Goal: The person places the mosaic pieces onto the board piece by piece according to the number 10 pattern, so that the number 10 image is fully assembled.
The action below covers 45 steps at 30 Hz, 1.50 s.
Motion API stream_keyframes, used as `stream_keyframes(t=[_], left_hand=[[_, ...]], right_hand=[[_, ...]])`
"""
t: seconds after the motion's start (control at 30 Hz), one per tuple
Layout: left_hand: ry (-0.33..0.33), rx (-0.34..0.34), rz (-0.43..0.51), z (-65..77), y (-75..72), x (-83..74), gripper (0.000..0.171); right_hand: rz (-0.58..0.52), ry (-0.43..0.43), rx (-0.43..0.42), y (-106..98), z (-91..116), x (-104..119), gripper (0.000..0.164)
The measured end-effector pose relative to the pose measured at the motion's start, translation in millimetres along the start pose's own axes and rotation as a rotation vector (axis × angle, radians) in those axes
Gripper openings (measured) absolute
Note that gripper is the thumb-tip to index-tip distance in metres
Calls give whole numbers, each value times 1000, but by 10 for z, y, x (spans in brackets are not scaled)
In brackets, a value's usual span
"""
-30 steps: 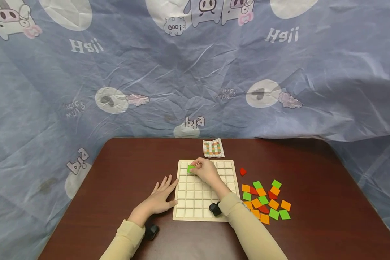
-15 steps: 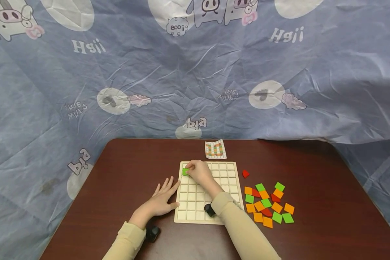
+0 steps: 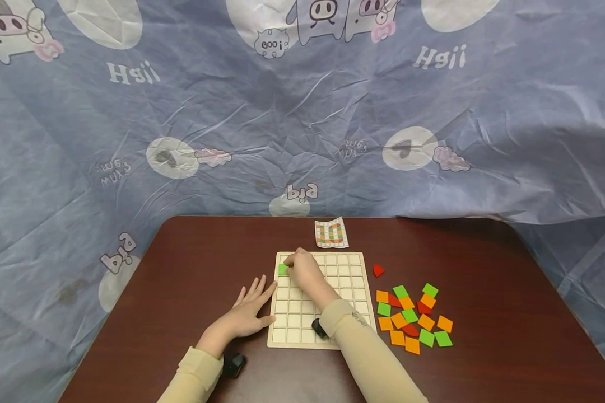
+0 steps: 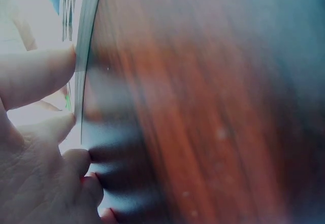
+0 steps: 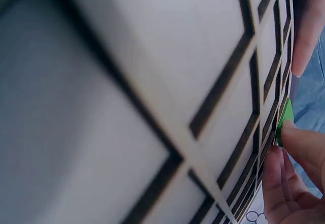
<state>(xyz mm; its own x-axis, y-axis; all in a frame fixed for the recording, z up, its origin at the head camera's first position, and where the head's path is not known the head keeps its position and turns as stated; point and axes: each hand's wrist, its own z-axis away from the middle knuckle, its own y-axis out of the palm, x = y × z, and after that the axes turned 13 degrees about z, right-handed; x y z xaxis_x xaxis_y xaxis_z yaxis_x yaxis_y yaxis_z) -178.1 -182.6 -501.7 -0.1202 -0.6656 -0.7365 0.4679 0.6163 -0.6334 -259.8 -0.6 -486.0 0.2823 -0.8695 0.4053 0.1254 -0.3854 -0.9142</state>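
A pale wooden grid board [image 3: 302,345] lies on the dark table. Over its upper left part, my right hand [image 3: 306,275] pinches a small green square tile [image 3: 283,270] at the left column, second row from the top. The right wrist view has the thumb on the green tile [image 5: 285,117], which sits tilted close over the grid, the other fingers curled just beside it. My left hand [image 3: 246,317] is spread out at the board's left side. Seen from the left wrist, its thumb and index fingertips touch the board's edge [image 4: 88,21].
Right of the board lie several loose orange, green and red pieces, including an orange tile [image 3: 412,345] and a green tile [image 3: 443,338]. A lone red piece [image 3: 378,271] lies nearer the board. Behind stands a coloured pattern card [image 3: 331,233], with a printed blue-grey cloth [image 3: 262,112] beyond the table.
My right hand has moved left with the green tile, from about the second column to the left column of the board. The left hand has stayed at the board's edge.
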Motion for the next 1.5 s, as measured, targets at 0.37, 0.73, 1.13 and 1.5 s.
stream_keyframes(t=[0.37,0.73,1.13,1.5], left_hand=[[11,-4,3,9,-14,-10,74],[28,10,10,23,-25,-35,74],[76,13,39,16,-29,35,78],[66,23,18,19,-24,64,77]], right_hand=[[24,-12,29,-27,61,22,32],[-229,36,10,-327,244,-161,25],[-271,140,-45,-887,645,-805,22],[-197,245,-51,-1045,1152,-1667,31]])
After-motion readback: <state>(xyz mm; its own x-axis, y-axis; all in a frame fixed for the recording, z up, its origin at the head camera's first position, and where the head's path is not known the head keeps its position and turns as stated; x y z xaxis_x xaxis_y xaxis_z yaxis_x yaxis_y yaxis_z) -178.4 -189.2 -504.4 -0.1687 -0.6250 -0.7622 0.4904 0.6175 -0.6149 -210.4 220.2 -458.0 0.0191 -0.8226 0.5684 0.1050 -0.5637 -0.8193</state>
